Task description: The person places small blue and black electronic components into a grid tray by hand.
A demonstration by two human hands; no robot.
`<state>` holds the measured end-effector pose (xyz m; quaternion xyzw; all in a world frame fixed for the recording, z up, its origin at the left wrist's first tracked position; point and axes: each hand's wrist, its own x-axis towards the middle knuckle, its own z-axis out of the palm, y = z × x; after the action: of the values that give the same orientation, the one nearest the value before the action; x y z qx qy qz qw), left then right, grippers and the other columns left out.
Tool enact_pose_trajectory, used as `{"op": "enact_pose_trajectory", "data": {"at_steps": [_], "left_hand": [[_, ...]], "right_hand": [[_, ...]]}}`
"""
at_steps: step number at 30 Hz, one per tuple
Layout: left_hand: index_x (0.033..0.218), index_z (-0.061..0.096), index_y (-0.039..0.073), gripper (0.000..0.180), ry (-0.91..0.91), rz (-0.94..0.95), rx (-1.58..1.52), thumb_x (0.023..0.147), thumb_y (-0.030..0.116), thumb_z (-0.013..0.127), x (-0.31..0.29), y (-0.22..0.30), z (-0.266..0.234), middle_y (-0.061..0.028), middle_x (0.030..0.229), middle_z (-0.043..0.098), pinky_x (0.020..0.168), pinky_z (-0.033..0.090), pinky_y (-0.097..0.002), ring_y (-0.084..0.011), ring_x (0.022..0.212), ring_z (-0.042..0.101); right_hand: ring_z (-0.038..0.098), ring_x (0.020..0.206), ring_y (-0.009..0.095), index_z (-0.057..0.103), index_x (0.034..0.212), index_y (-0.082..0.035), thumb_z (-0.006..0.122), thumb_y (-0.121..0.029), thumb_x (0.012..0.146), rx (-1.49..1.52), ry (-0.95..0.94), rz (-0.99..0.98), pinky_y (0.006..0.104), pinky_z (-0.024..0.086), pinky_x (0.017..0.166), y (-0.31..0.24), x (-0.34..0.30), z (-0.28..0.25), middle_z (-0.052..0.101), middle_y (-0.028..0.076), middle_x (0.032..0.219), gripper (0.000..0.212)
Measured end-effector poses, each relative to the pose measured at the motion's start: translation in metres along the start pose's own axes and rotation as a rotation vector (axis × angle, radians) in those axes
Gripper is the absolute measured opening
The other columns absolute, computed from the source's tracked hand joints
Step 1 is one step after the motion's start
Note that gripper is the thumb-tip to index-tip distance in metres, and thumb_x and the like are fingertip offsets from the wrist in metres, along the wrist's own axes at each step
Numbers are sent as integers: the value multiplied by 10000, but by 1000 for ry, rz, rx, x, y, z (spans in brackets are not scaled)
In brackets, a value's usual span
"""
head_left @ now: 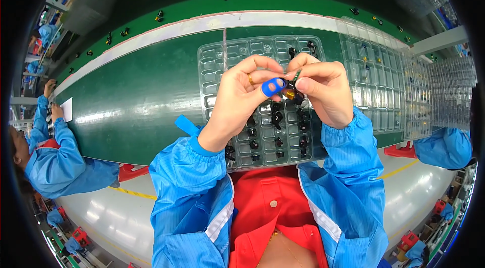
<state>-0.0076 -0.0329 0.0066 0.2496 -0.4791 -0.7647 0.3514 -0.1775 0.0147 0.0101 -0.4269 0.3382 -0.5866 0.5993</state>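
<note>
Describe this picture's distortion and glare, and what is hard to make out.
Head view: the pale strip bends into an arc, with black corners; glare streaks the green tabletop and the floor; the small dark part at the right hand is too tiny to make out fully.

A co-worker in blue point(55, 159) is sitting at far left near a white sheet point(66, 109); a red stool point(132, 172) is standing close by, and a yellow line point(134, 193) is crossing the pale floor point(96, 213).

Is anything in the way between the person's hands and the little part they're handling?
Nothing visible stands between: the left hand, with a blue cover on its thumb, and the right hand both hold the part. The tray lies beneath, not between.
</note>
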Motion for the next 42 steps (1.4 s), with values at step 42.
{"op": "enact_pose_trajectory", "data": {"at_steps": [42], "left_hand": [[920, 576, -42, 192, 107, 518, 1051, 730, -19, 599, -3, -10, 0, -141, 911, 599, 684, 472, -283, -235, 790, 598]], "right_hand": [[577, 606, 114, 564, 924, 19, 602, -14, 783, 69, 150, 178, 195, 454, 547, 14, 6, -1, 588, 60, 740, 150]]}}
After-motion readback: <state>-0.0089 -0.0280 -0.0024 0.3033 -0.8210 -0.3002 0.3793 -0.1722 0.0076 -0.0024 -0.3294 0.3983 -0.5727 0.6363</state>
